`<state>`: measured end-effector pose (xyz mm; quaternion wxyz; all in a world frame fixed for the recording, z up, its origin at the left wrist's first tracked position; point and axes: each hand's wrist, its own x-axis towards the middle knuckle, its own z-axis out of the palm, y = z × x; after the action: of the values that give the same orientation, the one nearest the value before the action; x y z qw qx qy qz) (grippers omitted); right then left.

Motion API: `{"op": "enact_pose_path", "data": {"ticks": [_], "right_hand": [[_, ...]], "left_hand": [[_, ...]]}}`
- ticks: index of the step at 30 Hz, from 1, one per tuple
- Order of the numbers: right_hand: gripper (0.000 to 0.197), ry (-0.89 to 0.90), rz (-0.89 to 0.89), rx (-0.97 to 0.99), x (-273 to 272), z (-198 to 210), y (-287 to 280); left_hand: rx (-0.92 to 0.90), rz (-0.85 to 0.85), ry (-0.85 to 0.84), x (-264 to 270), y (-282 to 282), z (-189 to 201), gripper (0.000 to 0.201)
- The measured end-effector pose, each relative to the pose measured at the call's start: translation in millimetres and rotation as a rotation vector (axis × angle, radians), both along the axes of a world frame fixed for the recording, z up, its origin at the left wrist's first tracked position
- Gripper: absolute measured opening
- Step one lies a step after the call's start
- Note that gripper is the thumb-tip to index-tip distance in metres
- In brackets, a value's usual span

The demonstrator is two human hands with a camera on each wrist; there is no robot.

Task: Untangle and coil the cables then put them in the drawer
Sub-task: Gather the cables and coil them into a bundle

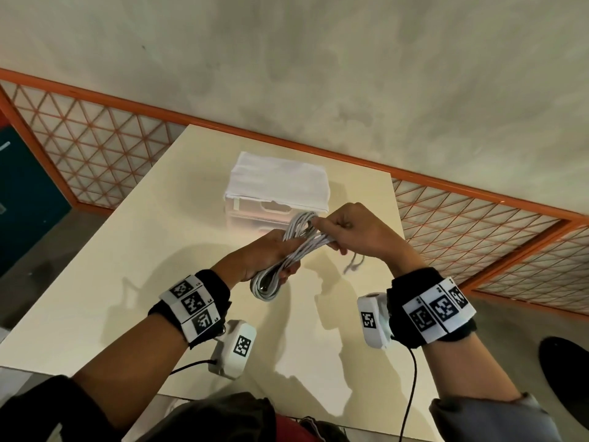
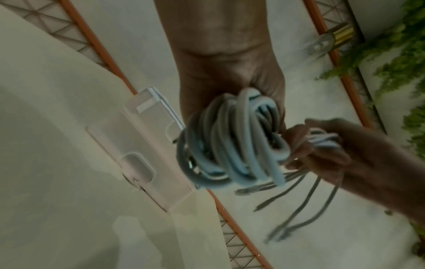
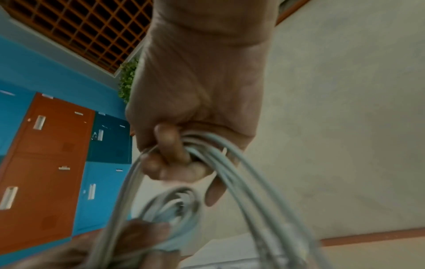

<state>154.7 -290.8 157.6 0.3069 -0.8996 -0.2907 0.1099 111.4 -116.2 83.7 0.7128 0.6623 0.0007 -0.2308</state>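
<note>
A bundle of white cables [image 1: 287, 256] hangs coiled above the cream table [image 1: 127, 282]. My left hand [image 1: 271, 255] grips the lower part of the coil [image 2: 230, 142] from the left. My right hand [image 1: 347, 232] grips the upper loops [image 3: 218, 163], and loose cable ends [image 1: 353, 264] dangle beneath it. In the left wrist view several loose ends [image 2: 299, 205] trail down to the right. Behind the hands stands a small translucent white drawer unit [image 1: 277, 183]; its drawer front with a handle recess [image 2: 138, 167] is pushed in.
An orange-framed lattice fence [image 1: 95, 148] runs behind the table. Blue and orange lockers [image 3: 50, 154] stand to the left. A dark round stool [image 1: 567, 371] sits at the lower right. Green plants [image 2: 402, 54] hang near the fence.
</note>
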Motion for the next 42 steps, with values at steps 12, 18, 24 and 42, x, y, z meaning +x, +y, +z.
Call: {"op": "enact_pose_path", "data": {"ticks": [12,18,24,42], "right_hand": [[0.049,-0.019,-0.092,0.14,7,-8,12],[0.045,-0.012,-0.172,0.162,17,-15,15],[0.044,0.015,-0.228,0.263,20,-23,18],[0.053,0.015,-0.32,0.253,21,-33,8]], "left_hand": [[-0.011,-0.032,0.136,1,-15,-4,0.031],[-0.047,-0.055,0.218,0,-22,1,0.045],[-0.142,-0.042,0.279,4,-15,-2,0.084],[0.082,-0.083,0.035,-7,-27,-2,0.025]]}}
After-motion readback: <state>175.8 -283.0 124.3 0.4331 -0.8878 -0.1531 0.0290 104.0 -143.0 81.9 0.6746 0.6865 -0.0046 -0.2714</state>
